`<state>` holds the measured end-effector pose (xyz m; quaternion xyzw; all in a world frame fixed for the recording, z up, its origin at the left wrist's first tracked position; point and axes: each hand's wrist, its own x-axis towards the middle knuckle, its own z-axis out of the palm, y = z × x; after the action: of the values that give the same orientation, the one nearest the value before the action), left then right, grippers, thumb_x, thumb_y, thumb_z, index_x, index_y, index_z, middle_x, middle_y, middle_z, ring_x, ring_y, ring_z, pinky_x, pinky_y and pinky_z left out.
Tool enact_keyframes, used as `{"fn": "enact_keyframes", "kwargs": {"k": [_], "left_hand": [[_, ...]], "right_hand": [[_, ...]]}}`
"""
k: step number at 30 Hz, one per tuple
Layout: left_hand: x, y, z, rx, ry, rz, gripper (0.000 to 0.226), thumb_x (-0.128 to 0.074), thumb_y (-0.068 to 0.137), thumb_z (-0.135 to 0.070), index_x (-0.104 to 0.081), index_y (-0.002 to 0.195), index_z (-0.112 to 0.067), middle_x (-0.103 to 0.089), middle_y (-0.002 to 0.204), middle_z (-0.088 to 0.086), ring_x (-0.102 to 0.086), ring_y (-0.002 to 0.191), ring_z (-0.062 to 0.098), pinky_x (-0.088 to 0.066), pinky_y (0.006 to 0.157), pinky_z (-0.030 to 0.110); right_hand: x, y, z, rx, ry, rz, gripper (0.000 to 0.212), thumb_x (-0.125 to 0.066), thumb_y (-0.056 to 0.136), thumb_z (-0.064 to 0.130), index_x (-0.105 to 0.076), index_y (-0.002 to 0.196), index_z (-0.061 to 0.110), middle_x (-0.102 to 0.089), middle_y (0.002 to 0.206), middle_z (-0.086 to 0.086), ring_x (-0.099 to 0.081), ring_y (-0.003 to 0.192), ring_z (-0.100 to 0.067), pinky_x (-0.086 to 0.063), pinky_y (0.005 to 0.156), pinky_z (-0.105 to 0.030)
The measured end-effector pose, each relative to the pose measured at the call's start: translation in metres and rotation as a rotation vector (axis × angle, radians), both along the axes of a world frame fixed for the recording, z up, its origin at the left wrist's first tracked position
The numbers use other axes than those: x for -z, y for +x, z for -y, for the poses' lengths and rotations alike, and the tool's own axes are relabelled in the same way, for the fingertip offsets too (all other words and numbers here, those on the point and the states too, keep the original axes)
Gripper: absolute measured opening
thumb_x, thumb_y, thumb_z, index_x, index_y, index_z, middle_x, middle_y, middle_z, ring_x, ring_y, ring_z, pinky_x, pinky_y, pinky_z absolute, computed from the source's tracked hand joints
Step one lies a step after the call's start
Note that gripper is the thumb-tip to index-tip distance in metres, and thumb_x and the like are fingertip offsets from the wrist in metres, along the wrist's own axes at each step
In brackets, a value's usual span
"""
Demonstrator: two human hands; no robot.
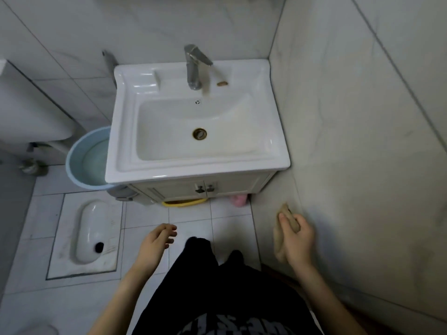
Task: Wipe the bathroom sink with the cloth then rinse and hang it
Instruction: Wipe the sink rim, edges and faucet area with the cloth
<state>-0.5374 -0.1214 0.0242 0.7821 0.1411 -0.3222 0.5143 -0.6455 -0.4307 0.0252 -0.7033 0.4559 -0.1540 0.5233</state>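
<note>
Though blurred by the wide lens, right hand (298,238) closed around a tan cloth (280,235), low at the right side of the view, close to the tiled right wall (362,141). Fingers (286,222) curled over the bunched upper end of the cloth; the rest hanging down behind the palm, partly hidden by the hand. Contact between cloth and wall impossible to judge.

Left hand (156,243) empty, fingers loosely bent and half open, held above the floor tiles (188,218), well apart from the cloth.

White sink (273,163) ahead of both hands, basin bare apart from a brass-ringed drain (199,134). Grey faucet (194,66) upright at the back ledge, spout reaching over the basin. Small brown item (222,83) on the ledge just right of the faucet, too small to identify. Cabinet (205,187) below the sink mostly hidden under the rim; only the top of its doors and two dark handles visible.

Blue basin (77,163) on the floor at the sink's left, partly tucked beneath the rim. Yellow object (185,203) and pink object (239,200) under the cabinet, mostly hidden. Squat toilet pan (93,230) set in the floor at the left. White fixture (29,112) at the far left, cut off by the frame edge. Dark trousers (205,274) and a printed shirt at the bottom, the print cut off and unreadable.
</note>
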Motion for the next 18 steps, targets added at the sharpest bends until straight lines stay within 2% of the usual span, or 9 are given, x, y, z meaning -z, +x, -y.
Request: {"fn": "enact_keyframes", "kwargs": {"k": [5, 7, 11, 13, 16, 18], "left_hand": [[-0.015, 0.036, 0.029, -0.01, -0.026, 0.095, 0.026, -0.042, 0.099, -0.024, -0.066, 0.099, -0.015, -0.068, 0.099, 0.009, -0.064, 0.093, 0.026, -0.049, 0.083, 0.037], [-0.014, 0.05, 0.042, -0.016, -0.038, 0.11, 0.026, -0.042, 0.099, -0.023, -0.067, 0.099, -0.015, -0.069, 0.098, 0.009, -0.064, 0.091, 0.026, -0.05, 0.083, 0.037], [-0.004, 0.074, 0.067, -0.002, -0.065, 0.058, 0.027, -0.043, 0.099, -0.022, -0.068, 0.1, -0.013, -0.069, 0.099, 0.012, -0.063, 0.09, 0.026, -0.049, 0.081, 0.036], [0.0, 0.09, 0.079, 0.007, -0.089, 0.038, 0.026, -0.045, 0.099, -0.025, -0.069, 0.099, -0.014, -0.069, 0.098, 0.011, -0.063, 0.089, 0.025, -0.048, 0.08, 0.033], [-0.001, 0.127, 0.097, 0.051, -0.11, 0.037, 0.027, -0.048, 0.086, -0.036, -0.07, 0.09, -0.021, -0.07, 0.091, 0.004, -0.065, 0.085, 0.021, -0.049, 0.078, 0.033], [-0.004, 0.159, 0.105, 0.072, -0.123, 0.058, 0.024, -0.048, 0.089, -0.031, -0.069, 0.089, -0.02, -0.07, 0.09, 0.004, -0.065, 0.083, 0.021, -0.05, 0.076, 0.03]], "right_hand": [[-0.008, 0.043, 0.023, -0.058, 0.0, 0.019, 0.017, -0.069, 0.087, 0.028, -0.064, 0.078, 0.015, -0.068, 0.071, -0.004, -0.061, 0.067, -0.017, -0.048, 0.065, -0.031], [-0.012, 0.065, 0.029, -0.068, 0.011, 0.046, 0.017, -0.069, 0.088, 0.027, -0.063, 0.075, 0.016, -0.068, 0.07, -0.004, -0.061, 0.066, -0.015, -0.047, 0.063, -0.028], [-0.018, 0.109, 0.038, -0.098, 0.017, 0.079, 0.012, -0.067, 0.089, 0.023, -0.065, 0.08, 0.016, -0.069, 0.073, -0.003, -0.062, 0.066, -0.008, -0.044, 0.061, -0.013], [-0.016, 0.134, 0.042, -0.097, 0.013, 0.075, 0.012, -0.067, 0.089, 0.024, -0.065, 0.081, 0.016, -0.07, 0.076, -0.004, -0.065, 0.072, -0.012, -0.046, 0.064, -0.013], [-0.009, 0.174, 0.046, -0.097, 0.022, 0.074, 0.013, -0.067, 0.089, 0.024, -0.064, 0.081, 0.015, -0.07, 0.077, -0.004, -0.066, 0.075, -0.015, -0.048, 0.068, -0.017], [-0.009, 0.204, 0.047, -0.103, -0.001, 0.06, 0.014, -0.067, 0.089, 0.025, -0.064, 0.079, 0.015, -0.068, 0.075, -0.004, -0.064, 0.073, -0.016, -0.048, 0.067, -0.02]]}}
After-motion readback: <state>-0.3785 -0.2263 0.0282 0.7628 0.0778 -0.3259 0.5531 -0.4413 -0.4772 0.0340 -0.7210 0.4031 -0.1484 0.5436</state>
